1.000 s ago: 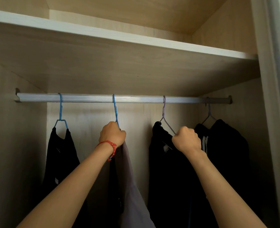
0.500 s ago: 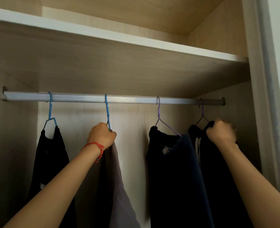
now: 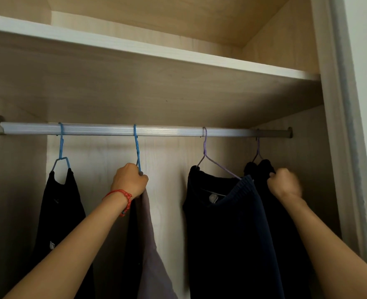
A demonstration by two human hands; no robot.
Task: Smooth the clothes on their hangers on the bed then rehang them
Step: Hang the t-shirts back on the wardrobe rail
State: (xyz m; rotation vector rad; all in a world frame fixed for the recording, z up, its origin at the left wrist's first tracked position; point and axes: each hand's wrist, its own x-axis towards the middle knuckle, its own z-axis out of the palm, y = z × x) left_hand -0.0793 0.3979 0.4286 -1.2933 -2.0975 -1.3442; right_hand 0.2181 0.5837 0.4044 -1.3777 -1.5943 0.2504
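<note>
Fingers [image 3: 142, 174] of the left hand [image 3: 129, 180] curl round the neck of a thin blue wire hanger [image 3: 136, 147] carrying a limp grey-mauve garment [image 3: 150, 234]. At three o'clock, the right hand [image 3: 285, 184] grips the soft black garment [image 3: 262, 169] on the purple wire hanger [image 3: 257, 147]. Both hang from the ribbed aluminium rail [image 3: 167, 131]. Cloth looks light and floppy; hold at the stiff hook.

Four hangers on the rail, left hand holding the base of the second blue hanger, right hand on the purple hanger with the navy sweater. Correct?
Not quite. In the head view the right hand grips the dark garment on the far-right hanger, not the purple hanger with the navy sweater. The rest stands: four hangers on the rail, left hand at the second blue hanger.
</note>
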